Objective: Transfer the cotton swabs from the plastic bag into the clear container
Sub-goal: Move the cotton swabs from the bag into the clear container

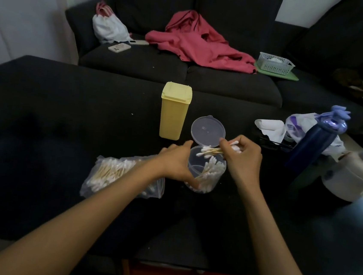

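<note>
Head view. My right hand (242,160) pinches a bundle of swabs (213,152) — fingers curled round the sticks, the white tips pointing left over the open mouth of the container (206,173). My left hand (177,161) wraps the container's left wall, thumb low near its base, steadying it on the dark table (54,124). More swabs already stand inside, leaning right. The hinged lid (208,130) is tipped back behind the rim. The bag (116,173) — with many swabs inside — lies flat just left of the container, partly under my left forearm. A yellow box (174,111) stands upright behind, near the lid.
</note>
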A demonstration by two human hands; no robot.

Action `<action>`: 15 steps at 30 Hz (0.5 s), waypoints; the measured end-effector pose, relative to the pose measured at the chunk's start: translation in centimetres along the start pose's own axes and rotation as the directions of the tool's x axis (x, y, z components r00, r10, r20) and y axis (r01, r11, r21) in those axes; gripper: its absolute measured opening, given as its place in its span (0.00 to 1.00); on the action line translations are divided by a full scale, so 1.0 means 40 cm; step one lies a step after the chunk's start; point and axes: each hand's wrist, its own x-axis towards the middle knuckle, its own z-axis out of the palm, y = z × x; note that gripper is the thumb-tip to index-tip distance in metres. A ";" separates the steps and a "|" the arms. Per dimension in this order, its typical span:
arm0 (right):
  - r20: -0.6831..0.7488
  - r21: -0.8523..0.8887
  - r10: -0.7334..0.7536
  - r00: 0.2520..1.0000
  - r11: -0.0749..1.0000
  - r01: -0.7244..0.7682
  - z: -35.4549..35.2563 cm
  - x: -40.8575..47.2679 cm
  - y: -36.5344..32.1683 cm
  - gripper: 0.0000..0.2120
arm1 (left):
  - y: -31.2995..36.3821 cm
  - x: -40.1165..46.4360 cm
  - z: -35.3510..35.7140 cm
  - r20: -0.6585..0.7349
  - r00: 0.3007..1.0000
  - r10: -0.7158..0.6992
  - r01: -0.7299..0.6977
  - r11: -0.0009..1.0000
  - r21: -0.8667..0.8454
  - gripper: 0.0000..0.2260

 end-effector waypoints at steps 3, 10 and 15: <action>0.039 -0.022 -0.002 0.999 1.000 0.003 0.006 0.010 0.003 0.06 | 0.002 0.016 0.010 -0.001 1.000 0.022 -0.022 1.000 -0.013 0.49; 0.118 -0.139 -0.028 0.993 0.989 0.045 0.018 0.044 0.007 0.07 | -0.019 0.052 -0.007 -0.069 0.996 0.059 -0.064 0.995 -0.076 0.46; 0.155 -0.150 -0.072 0.985 0.984 0.096 0.009 0.052 0.014 0.08 | -0.040 0.037 0.007 -0.214 0.974 0.078 -0.111 0.983 -0.146 0.38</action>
